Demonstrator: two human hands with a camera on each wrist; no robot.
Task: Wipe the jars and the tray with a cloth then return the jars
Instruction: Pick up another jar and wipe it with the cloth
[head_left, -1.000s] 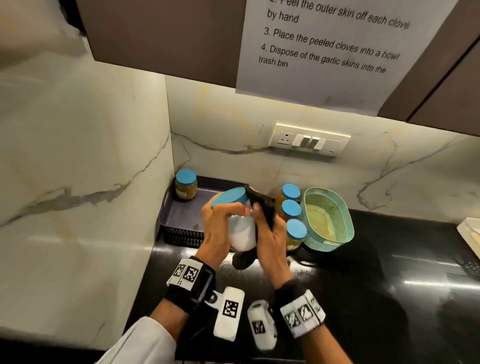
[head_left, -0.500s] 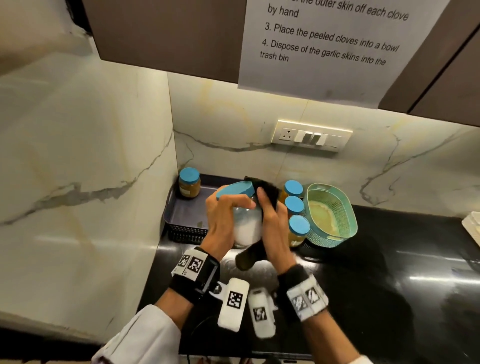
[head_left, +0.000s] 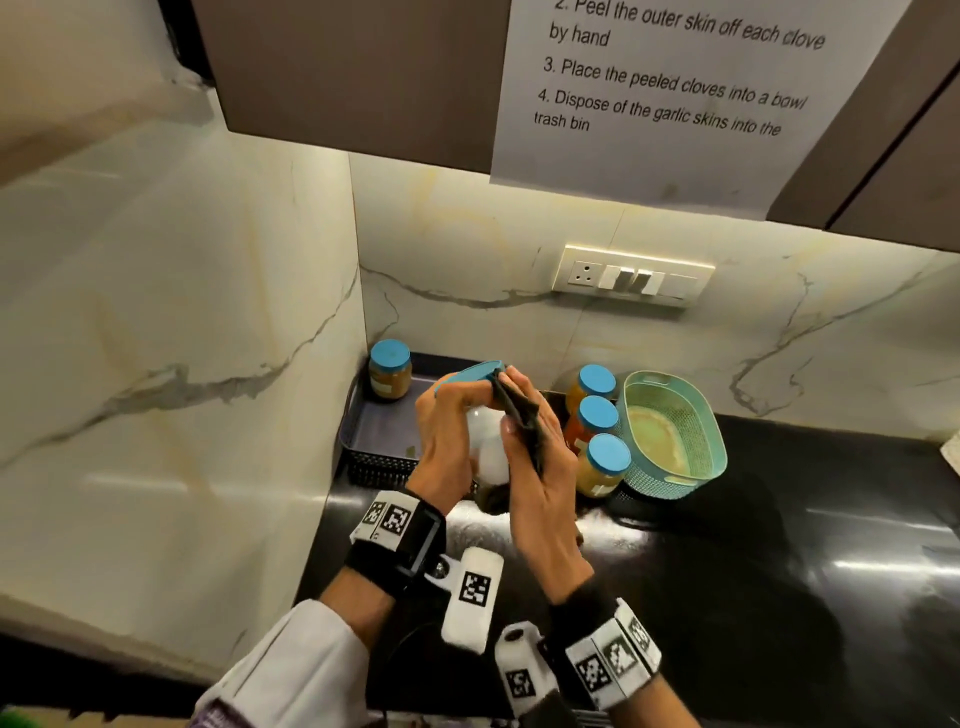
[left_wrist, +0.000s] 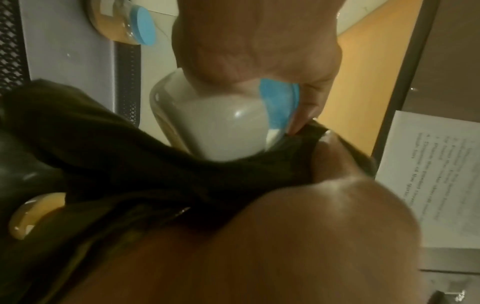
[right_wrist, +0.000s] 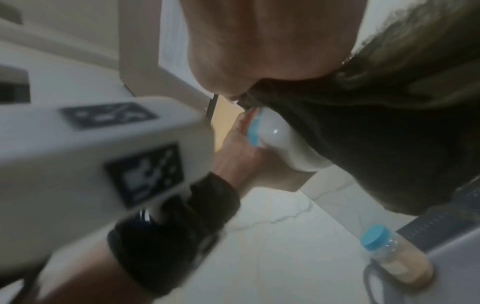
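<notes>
Since half a second ago, shifted the right hand (head_left: 540, 467) and its dark cloth (head_left: 519, 415) along the side of the held jar, its fingertips now at the lid; left the standing jars where they were.

On the black tabletop (head_left: 779, 545), in the corner: a dark tray (head_left: 374, 431) with mesh walls, holding one blue-lidded jar (head_left: 389, 370) of tan paste, upright at its back left. Right of the tray, a teal perforated basket (head_left: 670, 436) with something pale yellow lying flat inside. Between tray and basket, a row of three blue-lidded jars (head_left: 597, 431), upright, touching or nearly so, with orange to yellow contents.

Held in the air above the tray's front edge: a jar of white powder (head_left: 485, 447), tilted, blue lid (head_left: 467, 375) pointing up and back. Gripped near the lid by the left hand (head_left: 447, 441), fingers curled round it. Pressed against the jar's right side by the right hand: the cloth, fingers lying fairly straight along it, thumb on the glass.
</notes>
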